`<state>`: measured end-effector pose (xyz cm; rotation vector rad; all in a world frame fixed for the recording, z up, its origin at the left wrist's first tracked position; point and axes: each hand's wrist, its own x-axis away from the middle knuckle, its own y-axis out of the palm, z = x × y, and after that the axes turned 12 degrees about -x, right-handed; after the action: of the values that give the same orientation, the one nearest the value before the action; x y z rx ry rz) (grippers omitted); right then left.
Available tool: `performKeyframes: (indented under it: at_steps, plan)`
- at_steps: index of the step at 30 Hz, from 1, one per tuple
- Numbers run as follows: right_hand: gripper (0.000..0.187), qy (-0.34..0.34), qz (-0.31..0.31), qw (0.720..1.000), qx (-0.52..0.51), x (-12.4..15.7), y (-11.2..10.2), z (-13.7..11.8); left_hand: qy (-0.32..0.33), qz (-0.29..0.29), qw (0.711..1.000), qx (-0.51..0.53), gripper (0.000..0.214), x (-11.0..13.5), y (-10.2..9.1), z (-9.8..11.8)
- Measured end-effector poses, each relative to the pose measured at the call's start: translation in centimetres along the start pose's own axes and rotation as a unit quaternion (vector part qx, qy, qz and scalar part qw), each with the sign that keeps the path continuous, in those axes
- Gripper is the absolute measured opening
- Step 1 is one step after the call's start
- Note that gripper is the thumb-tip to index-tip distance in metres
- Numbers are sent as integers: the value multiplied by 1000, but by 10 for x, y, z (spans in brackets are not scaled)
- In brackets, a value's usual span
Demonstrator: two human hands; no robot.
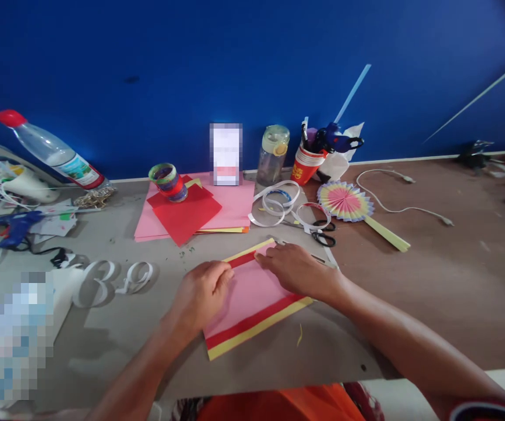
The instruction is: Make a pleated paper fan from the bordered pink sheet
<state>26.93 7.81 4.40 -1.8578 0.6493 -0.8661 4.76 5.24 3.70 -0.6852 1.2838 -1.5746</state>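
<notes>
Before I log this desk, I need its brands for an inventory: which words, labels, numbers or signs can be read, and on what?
None reads clearly.
Tilted clear plastic bottle: coloured label, too small and blurred to read.
Red-and-white paper cup: gold marking, too small to make out.
Bright upright rectangular panel: pixelated, unreadable.
White object at the left edge: its printed-looking area is pixelated, unreadable.

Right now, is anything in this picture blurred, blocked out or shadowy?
Head view: coarse blocks hide the bright upright panel and much of the pale thing at lower left; head view: soft shadows lie on the grey table; head view: the far upper-right corner goes dark; head view: the layered paper's red and yellow bands show clearly.
</notes>
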Motion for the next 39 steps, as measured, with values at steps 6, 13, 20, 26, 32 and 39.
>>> performKeyframes:
  at_steps: [6, 13, 20, 26, 32, 39]
  plan:
    - [34, -7, 168, 972, -162, 14, -3, 29, -14, 13, 998, 66, 20, -8, -13, -10]
    - [33, -30, 133, 952, -274, 31, 12, 45, 64, 27, 997, 17, 19, -21, 4, -5]
    - [32, 2, 127, 932, -338, 20, 23, 38, 180, -4, 984, -1, 24, -25, 29, 15]
    - [32, 60, 153, 867, -471, 32, 22, 51, 216, -2, 973, -79, 25, -22, 50, 12]
    - [27, 102, 280, 926, -233, 43, 17, 61, 209, 9, 977, -44, 23, -24, 48, 12]
    - [22, 112, 203, 970, -74, 36, 28, 58, 166, 7, 986, -23, 17, -27, 44, 16]
